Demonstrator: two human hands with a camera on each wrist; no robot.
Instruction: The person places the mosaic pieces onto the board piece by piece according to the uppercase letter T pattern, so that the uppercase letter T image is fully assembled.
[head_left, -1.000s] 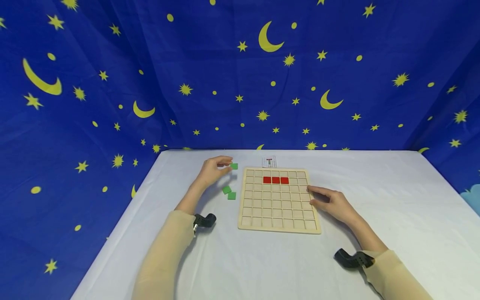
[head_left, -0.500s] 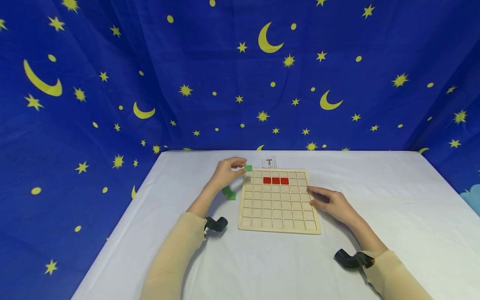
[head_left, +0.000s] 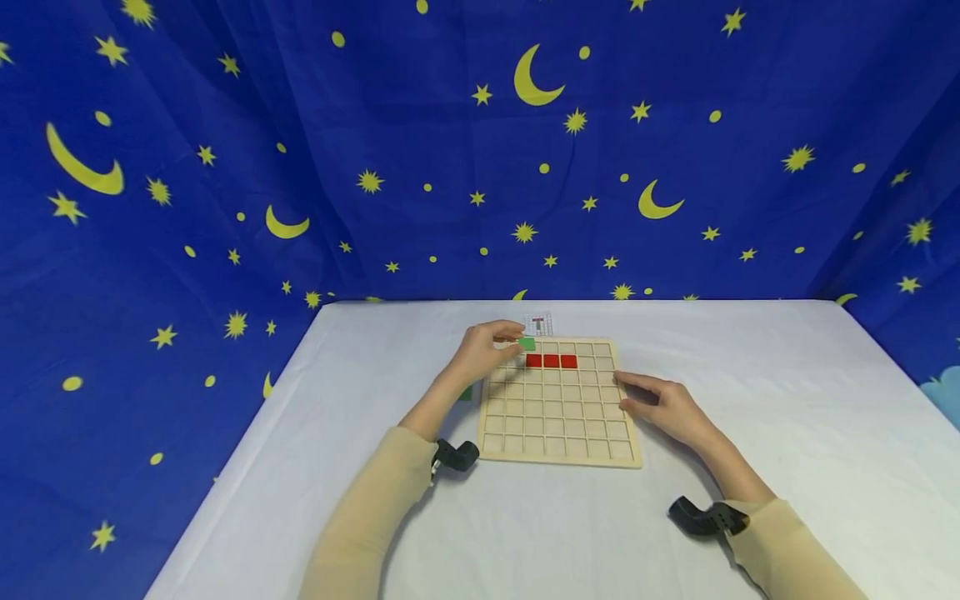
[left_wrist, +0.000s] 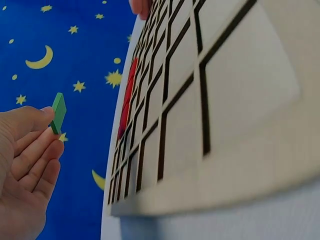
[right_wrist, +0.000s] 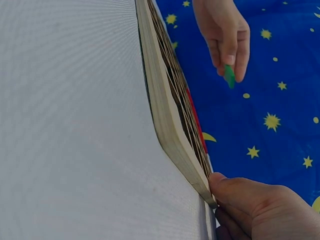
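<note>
My left hand (head_left: 483, 354) pinches a thin green square tile (head_left: 528, 343) between thumb and fingertips, over the back left of the wooden grid board (head_left: 565, 417). In the left wrist view the tile (left_wrist: 58, 114) stands nearly edge-on, raised above the board. Three red tiles (head_left: 552, 361) fill adjoining cells in the second row from the back, just in front of the green one. My right hand (head_left: 671, 408) touches the board's right edge with thumb and fingertip set apart. The right wrist view shows the thumb (right_wrist: 237, 190) at the edge of the board.
A small printed card (head_left: 540, 324) with a grid pattern lies behind the board. Left of the board, a green tile (head_left: 466, 393) on the white tablecloth (head_left: 570, 533) is partly hidden by my left arm. A blue curtain (head_left: 450, 125) with moons and stars hangs behind.
My left hand has carried the green tile rightward, from beside the board to over its back rows, and its arm now covers most of the loose green tiles. My right hand stays put.
</note>
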